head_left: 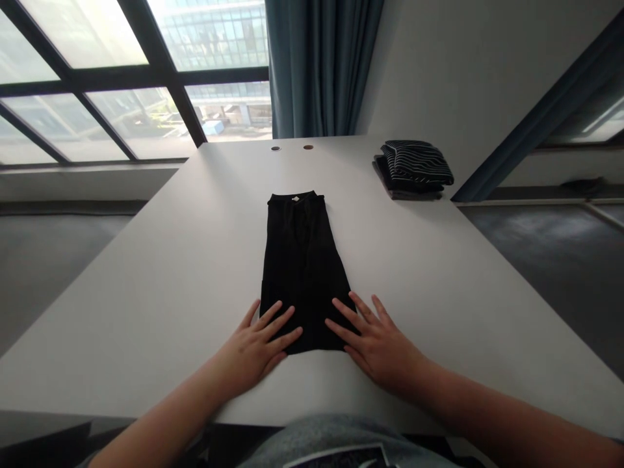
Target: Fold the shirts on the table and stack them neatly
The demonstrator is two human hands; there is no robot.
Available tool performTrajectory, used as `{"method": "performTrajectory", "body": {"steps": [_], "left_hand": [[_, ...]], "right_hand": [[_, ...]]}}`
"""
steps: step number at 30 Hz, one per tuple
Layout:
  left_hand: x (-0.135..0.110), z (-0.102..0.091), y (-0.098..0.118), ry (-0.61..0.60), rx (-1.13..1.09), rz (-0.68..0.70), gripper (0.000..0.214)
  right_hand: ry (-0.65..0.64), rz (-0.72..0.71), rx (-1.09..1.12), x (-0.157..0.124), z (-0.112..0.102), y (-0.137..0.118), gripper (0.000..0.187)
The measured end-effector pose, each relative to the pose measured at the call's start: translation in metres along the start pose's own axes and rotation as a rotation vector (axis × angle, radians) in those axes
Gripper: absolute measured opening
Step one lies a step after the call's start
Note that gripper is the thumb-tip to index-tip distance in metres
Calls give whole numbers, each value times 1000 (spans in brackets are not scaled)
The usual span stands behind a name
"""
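Note:
Flat on the white table lies a black garment, its waistband at the far end and its hem towards me. A drawstring and a small white label show at the waist; whether it is a skirt, shorts or trousers I cannot tell. My left hand rests open, fingers spread, over the near left corner of the cloth and partly on the table. On the near right corner my right hand lies likewise, palm down with fingers apart. Neither hand grips the fabric.
A folded stack of dark clothes, with a striped piece on top, sits at the table's far right. Two round cable holes are near the back edge. Behind are a blue curtain and windows. My body is close to the near edge.

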State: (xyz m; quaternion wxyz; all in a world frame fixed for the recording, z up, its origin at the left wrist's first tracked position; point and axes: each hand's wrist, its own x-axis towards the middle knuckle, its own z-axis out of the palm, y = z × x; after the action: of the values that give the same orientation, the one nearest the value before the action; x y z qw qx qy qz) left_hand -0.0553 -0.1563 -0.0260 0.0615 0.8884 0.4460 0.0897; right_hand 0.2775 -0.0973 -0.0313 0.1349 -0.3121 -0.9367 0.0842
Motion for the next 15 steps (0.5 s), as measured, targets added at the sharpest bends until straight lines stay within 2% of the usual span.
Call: {"method": "performTrajectory", "body": {"steps": [3, 6, 8, 11, 13, 15], "left_hand": [[3, -9, 6, -5, 15, 32, 54], [22, -11, 12, 44, -2, 45, 52], [41, -3, 13, 96, -8, 5, 57], [63, 17, 6, 176, 25, -157, 64], [67, 26, -4, 179, 24, -225, 66], [65, 29, -18, 138, -13, -220, 63]], "right_hand": [[-29, -44, 11, -2, -4, -5, 60], [25, -88, 29, 11, -10, -6, 51], [41, -101, 30, 27, -10, 0, 51], [-12, -49, -6, 48, 0, 16, 60], [-62, -4, -16, 51, 9, 27, 69], [-98, 10, 0, 47, 16, 37, 75]]}}
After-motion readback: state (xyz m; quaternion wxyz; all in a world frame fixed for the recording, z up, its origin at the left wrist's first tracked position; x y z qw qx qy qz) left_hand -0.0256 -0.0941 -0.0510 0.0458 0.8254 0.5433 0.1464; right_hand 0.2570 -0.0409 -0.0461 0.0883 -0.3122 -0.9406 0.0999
